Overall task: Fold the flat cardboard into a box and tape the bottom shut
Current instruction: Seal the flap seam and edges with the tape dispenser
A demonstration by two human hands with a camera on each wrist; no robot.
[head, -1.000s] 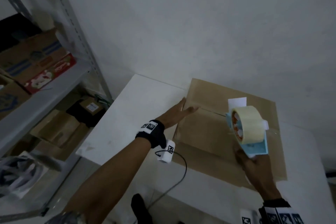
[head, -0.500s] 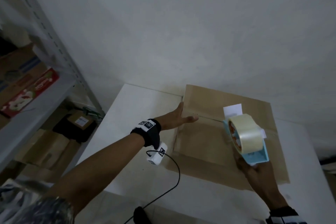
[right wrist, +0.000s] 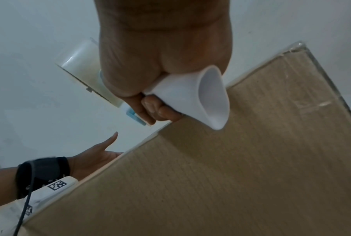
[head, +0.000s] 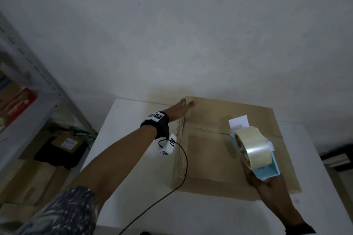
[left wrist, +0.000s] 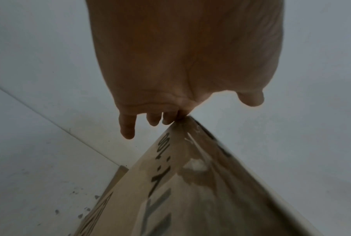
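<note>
Gripping the tape dispenser [head: 256,150] by its white handle, my right hand [head: 267,187] has its fingers curled tight around it, and the clear tape roll [head: 254,147] stands up above the near right part of the cardboard box [head: 210,150]. That box lies on the white table [head: 133,139], against the wall [head: 191,34], with its flaps folded down and a seam running across the top face toward the dispenser. My left hand [head: 181,108] is at the box's far left corner, fingers straight and together, thumb spread, holding nothing; the fingertips [left wrist: 168,119] touch the corner edge. From the head view I see both hands at once, the white label [head: 238,121] on the box just beyond the dispenser, and the metal shelf [head: 28,82] with cartons well to the left of the box. From the left wrist view I get what the head view hides: the box's side wall, with dark printed lettering and shiny old tape running down from the corner. From the right wrist view I see the flared end of the handle [right wrist: 211,99] sticking out below my fist, over the plain cardboard face.
</note>
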